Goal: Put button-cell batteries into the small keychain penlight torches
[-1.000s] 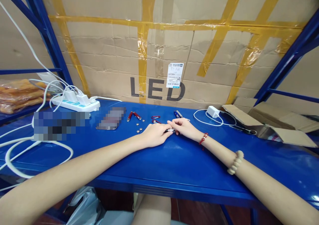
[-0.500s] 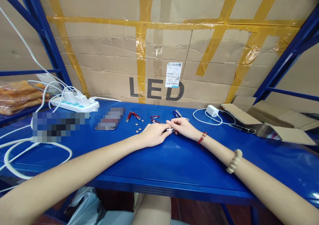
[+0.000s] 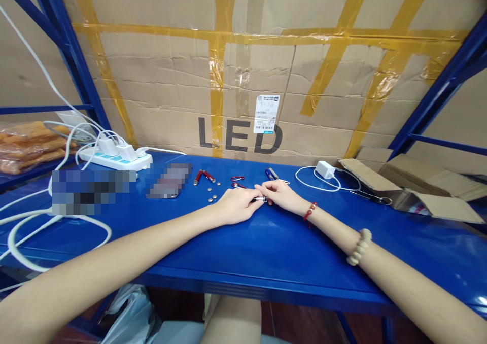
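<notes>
Red tubes (image 3: pixel 198 177), two: lay beside loose discs (image 3: pixel 209 190), apparently for easy reach. My left hand (image 3: pixel 236 205): curled closed round a dark tube (image 3: pixel 260 199) over the desk (image 3: pixel 289 247), seemingly steadying it. My right hand (image 3: pixel 280 193): fingers bent at its end, grip unclear.

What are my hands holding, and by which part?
Your left hand holds a small tube behind its shiny end; your right hand is at that end, grip unclear.
</notes>
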Demonstrator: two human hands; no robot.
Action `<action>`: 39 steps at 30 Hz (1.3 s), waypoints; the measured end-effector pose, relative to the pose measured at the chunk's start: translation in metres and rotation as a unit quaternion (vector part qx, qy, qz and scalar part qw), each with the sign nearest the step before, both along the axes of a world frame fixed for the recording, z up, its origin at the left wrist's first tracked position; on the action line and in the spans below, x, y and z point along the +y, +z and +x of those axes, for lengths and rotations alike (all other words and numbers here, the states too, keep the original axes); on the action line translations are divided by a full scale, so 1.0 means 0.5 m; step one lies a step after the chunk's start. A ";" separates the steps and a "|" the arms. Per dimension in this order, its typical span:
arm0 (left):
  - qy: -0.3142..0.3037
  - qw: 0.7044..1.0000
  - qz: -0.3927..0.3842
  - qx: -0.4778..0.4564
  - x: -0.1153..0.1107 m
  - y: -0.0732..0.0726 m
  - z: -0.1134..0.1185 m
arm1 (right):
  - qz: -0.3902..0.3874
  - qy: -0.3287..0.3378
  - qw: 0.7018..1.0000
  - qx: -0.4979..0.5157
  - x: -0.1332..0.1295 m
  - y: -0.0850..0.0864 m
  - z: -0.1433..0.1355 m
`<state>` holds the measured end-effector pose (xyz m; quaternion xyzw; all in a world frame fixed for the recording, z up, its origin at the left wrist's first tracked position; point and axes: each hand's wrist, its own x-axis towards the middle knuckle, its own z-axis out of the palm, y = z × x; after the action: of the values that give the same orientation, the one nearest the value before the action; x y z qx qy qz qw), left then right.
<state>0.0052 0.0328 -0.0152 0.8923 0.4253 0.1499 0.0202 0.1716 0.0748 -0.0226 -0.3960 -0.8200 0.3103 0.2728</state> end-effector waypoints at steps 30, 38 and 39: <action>-0.043 0.999 0.008 -0.011 -0.016 0.000 0.007 | 0.044 0.000 0.999 -0.004 -0.005 0.000 -0.009; 0.007 0.979 -0.106 -0.173 0.004 -0.002 0.003 | 0.001 -0.049 0.989 0.137 -0.018 0.011 -0.014; 0.004 0.972 -0.122 -0.201 0.008 -0.004 0.003 | 0.006 -0.049 0.988 0.147 -0.018 0.012 -0.014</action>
<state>0.0066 0.0366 -0.0171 0.8330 0.4311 0.2733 0.2135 0.1646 0.0656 -0.0167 -0.3837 -0.7527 0.3463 0.4078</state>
